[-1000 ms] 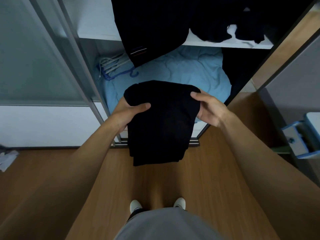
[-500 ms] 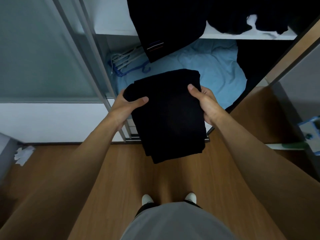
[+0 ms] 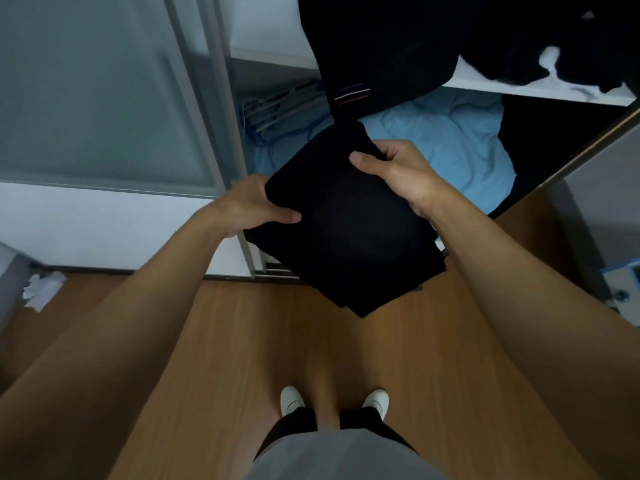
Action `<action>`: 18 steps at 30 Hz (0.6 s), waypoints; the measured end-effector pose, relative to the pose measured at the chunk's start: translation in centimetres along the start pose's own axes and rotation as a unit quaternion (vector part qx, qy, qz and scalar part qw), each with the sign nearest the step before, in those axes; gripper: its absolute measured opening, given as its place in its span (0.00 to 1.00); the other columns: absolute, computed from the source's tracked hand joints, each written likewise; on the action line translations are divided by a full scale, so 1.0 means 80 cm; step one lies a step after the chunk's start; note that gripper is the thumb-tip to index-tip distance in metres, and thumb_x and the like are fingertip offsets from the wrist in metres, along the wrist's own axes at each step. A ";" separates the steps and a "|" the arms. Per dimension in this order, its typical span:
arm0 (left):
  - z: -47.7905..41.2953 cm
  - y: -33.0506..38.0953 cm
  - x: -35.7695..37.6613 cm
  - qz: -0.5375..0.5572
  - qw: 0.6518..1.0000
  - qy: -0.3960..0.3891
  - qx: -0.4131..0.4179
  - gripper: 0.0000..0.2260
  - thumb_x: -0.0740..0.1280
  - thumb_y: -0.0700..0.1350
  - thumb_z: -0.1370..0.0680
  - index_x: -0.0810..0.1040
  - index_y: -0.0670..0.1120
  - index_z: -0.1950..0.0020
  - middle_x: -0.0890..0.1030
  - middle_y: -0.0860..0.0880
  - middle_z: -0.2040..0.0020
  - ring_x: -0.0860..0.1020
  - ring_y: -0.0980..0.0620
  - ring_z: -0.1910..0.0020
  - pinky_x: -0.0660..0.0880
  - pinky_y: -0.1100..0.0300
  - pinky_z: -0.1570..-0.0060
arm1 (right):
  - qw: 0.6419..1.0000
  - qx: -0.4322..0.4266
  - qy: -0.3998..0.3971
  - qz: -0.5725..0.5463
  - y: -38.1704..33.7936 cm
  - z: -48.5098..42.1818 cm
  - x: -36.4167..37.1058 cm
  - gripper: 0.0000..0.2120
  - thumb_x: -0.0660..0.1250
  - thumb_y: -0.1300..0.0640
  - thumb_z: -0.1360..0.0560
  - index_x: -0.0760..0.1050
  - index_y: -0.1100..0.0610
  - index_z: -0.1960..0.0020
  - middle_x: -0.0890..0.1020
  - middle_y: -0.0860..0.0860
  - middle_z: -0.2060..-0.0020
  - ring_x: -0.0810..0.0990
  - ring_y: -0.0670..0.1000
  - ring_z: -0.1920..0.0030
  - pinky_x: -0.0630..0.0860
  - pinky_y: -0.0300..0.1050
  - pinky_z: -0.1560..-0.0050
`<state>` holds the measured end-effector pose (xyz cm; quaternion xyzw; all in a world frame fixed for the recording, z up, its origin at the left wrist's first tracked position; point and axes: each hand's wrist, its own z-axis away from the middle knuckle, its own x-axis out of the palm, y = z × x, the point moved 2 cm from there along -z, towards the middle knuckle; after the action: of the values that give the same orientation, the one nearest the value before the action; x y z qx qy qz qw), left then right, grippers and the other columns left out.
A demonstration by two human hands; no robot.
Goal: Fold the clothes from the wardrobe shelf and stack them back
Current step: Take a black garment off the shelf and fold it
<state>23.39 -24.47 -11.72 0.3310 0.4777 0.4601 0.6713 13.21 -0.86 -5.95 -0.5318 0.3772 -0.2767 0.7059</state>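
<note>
Below the white wardrobe shelf (image 3: 526,91), in the head view, a folded black garment (image 3: 349,230) is held tilted, both forearms stretched forward. The left hand (image 3: 247,206) grips the edge farther from the shelf, thumb flat on top, fingers hidden underneath. The right hand (image 3: 398,168) pinches the corner nearer the shelf, thumb on top, fingers curled round the edge. Unfolded dark clothes (image 3: 519,32) lie on the shelf; light blue bedding (image 3: 450,140) lies beneath it.

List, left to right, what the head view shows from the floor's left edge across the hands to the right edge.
crumpled white paper on the floor → left hand → folded black garment, gripped by both hands → right hand → blue-and-white box at the right edge
</note>
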 end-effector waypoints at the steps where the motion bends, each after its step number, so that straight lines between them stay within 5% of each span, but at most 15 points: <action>1: -0.002 -0.005 0.000 0.015 0.999 0.032 0.007 0.19 0.83 0.49 0.36 0.81 0.58 0.50 0.85 0.61 0.56 0.84 0.59 0.55 0.79 0.68 0.60 | 0.999 -0.012 0.032 0.006 -0.005 -0.003 0.004 0.12 0.73 0.54 0.24 0.82 0.61 0.46 0.87 0.52 0.54 0.86 0.51 0.52 0.81 0.43 0.49; 4: -0.007 -0.001 -0.001 0.010 0.994 0.105 0.028 0.14 0.81 0.48 0.34 0.80 0.60 0.55 0.83 0.65 0.62 0.82 0.64 0.60 0.78 0.69 0.62 | 0.972 -0.089 0.214 0.036 -0.021 -0.002 0.007 0.08 0.69 0.62 0.24 0.81 0.59 0.44 0.83 0.49 0.51 0.82 0.47 0.47 0.77 0.39 0.41; 7: -0.011 0.018 -0.002 -0.010 0.987 0.143 0.073 0.14 0.80 0.47 0.31 0.77 0.61 0.56 0.82 0.64 0.64 0.79 0.72 0.62 0.73 0.76 0.68 | 0.947 -0.077 0.312 -0.004 -0.014 0.012 -0.001 0.06 0.66 0.60 0.23 0.79 0.55 0.57 0.83 0.47 0.62 0.81 0.45 0.60 0.80 0.44 0.54; 9: -0.008 0.031 -0.003 -0.037 0.979 0.168 0.106 0.15 0.79 0.46 0.30 0.75 0.62 0.57 0.78 0.65 0.60 0.76 0.77 0.63 0.70 0.80 0.67 | 0.969 0.107 0.196 -0.105 0.011 0.020 0.007 0.17 0.63 0.46 0.20 0.80 0.59 0.55 0.86 0.52 0.62 0.84 0.49 0.65 0.80 0.45 0.62; 12: -0.001 0.045 -0.002 -0.081 0.969 0.179 0.147 0.14 0.77 0.47 0.28 0.74 0.63 0.55 0.76 0.68 0.58 0.74 0.79 0.61 0.69 0.81 0.65 | 0.893 0.324 0.008 -0.313 0.049 0.030 0.017 0.44 0.53 0.26 0.25 0.73 0.67 0.36 0.83 0.66 0.45 0.85 0.64 0.46 0.81 0.58 0.47; 16: 0.009 0.064 0.011 -0.172 0.952 0.161 0.195 0.13 0.74 0.47 0.25 0.80 0.54 0.42 0.78 0.64 0.56 0.79 0.63 0.55 0.71 0.72 0.57 | 0.760 0.299 0.002 -0.577 0.057 0.030 0.016 0.54 0.57 0.23 0.30 0.53 0.61 0.20 0.64 0.76 0.29 0.67 0.77 0.31 0.66 0.73 0.33; 18: 0.018 0.078 0.021 -0.228 0.937 0.124 0.232 0.11 0.74 0.44 0.25 0.79 0.54 0.45 0.77 0.62 0.57 0.79 0.53 0.53 0.70 0.67 0.56 | 0.740 0.241 -0.046 -0.627 0.050 0.031 0.014 0.52 0.57 0.22 0.30 0.52 0.57 0.20 0.60 0.74 0.26 0.62 0.78 0.29 0.62 0.77 0.32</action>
<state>23.05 -20.69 -6.32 0.2998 0.7138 0.2079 0.5978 15.87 0.75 -9.67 -0.4726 -0.1529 -0.7136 0.4940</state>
